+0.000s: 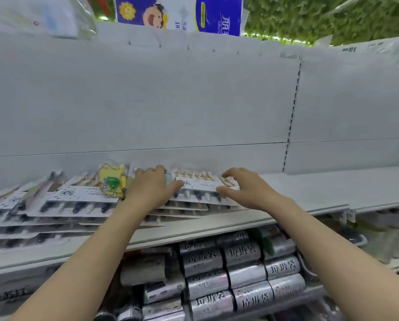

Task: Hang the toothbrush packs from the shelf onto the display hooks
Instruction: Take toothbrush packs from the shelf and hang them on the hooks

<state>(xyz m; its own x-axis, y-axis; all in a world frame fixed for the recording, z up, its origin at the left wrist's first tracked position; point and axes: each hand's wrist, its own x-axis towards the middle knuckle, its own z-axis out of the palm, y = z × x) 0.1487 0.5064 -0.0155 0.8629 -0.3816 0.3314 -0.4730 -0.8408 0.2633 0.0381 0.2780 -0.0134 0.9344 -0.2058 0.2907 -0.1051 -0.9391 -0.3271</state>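
Several flat toothbrush packs lie in overlapping stacks on the white shelf (298,200). The top pack of the right stack (201,185) has a white card and a row of brush heads. My left hand (151,188) lies flat on its left end, thumb stretched across the card. My right hand (242,189) curls around its right end, fingers above the pack and thumb at its near edge. A yellow pack (112,179) with a green piece lies left of my left hand. More packs (55,205) spread to the left. Small display hooks (188,47) line the top of the white back panel.
The back panel (147,100) rises behind the shelf, with a slotted upright (293,112) at the right. Below the shelf are silver rolls (242,274) printed with black characters. Blue and white bags (219,16) sit on top.
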